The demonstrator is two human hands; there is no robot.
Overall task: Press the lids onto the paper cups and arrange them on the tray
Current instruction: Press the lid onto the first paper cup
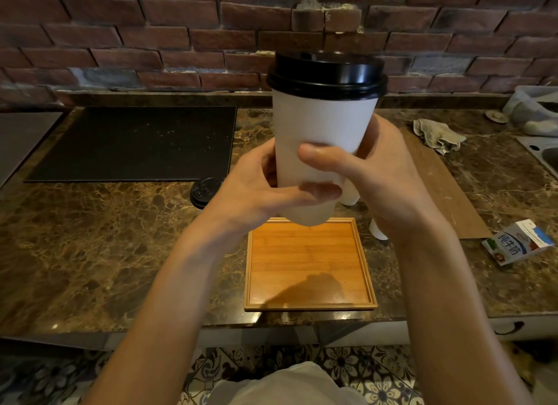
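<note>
Both hands up off the counter holding one white paper cup [320, 124], black lid [327, 75] on top and looking level from the near side; far rim hidden, so can't confirm it's snapped all round. Left hand [259, 187] wraps the lower wall, thumb across the front; right hand [377, 178] grips from the other side, thumb pressed on the front, its other fingers hidden behind the cup. Cup hangs above the far edge of the wooden tray [311, 306], which holds no cups. Judged step: lidded, about to be set down. Risks: squeezing the thin paper wall could ovalise the mouth and pop the lid; landing the base on the tray's raised rim instead of inside it would tip the cup; coming down, the right wrist could knock the two white cups [350, 195] standing just behind it (tops hidden, lids unknown), and the left forearm passes near another black-lidded cup [205, 191] on the counter. Whether the cup is full can't be seen, so spill risk unknown. Also around: black mat [136, 145], grey cloth [437, 134], milk carton [519, 241] to the right
</note>
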